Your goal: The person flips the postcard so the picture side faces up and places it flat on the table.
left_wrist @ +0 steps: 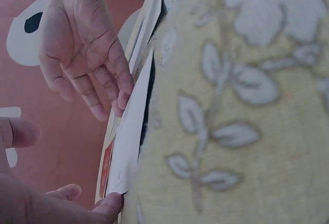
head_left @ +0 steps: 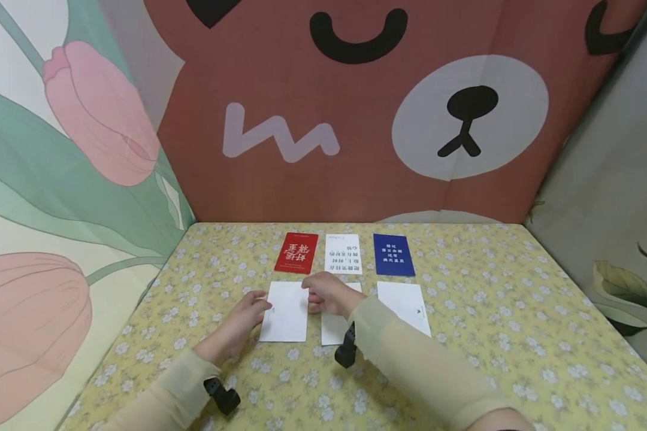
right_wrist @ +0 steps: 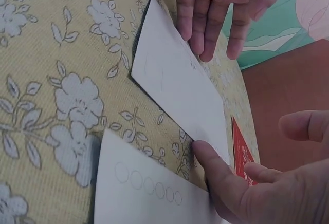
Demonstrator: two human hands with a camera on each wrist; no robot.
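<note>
Three white postcards lie face down in a near row on the cloth. My left hand [head_left: 242,318] is at the left edge of the left postcard [head_left: 286,320], fingertips touching its side, as the left wrist view also shows. Across from it my right hand [head_left: 331,293] reaches over the middle postcard [head_left: 334,329], its fingertips at the left postcard's right edge. Seen from the right wrist, the right-hand fingers [right_wrist: 221,178] are extended with the thumb apart. The right postcard [head_left: 407,305] is partly hidden by the right sleeve.
Behind this row lie a red card [head_left: 296,252], a white card with printed text [head_left: 343,254] and a blue card [head_left: 394,254]. A yellow floral cloth [head_left: 490,299] covers the table. Printed fabric walls [head_left: 366,179] stand at the back and sides.
</note>
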